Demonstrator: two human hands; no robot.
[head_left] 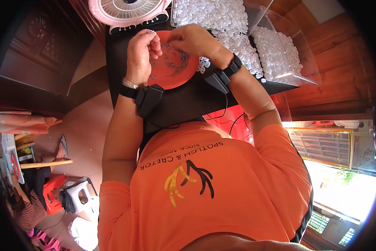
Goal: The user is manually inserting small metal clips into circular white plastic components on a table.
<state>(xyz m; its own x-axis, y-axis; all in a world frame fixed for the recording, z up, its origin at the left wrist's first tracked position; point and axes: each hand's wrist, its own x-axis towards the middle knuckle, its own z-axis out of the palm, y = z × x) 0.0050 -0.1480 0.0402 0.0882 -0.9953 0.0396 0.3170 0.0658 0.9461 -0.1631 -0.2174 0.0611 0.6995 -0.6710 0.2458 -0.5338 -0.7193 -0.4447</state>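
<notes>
A round red plate [177,79] with many thin grey metal nails [180,62] scattered on it rests on the dark table. Over its left edge is my left hand [141,52], fingers curled, with a small white plastic piece [154,33] showing at the thumb and fingertip. My right hand [194,41] hovers above the plate's upper right part, fingers bent together and pointing left; whatever they pinch is hidden. Close by on the right lie heaps of small white plastic pieces [236,48], like cable clips.
A pink fan [129,8] stands at the table's far left. Clear plastic bins [280,54] hold more white pieces at the far right. Black devices are strapped to both wrists, with cables hanging. To the left, a person's foot [63,146] and stools [81,198] are on the floor.
</notes>
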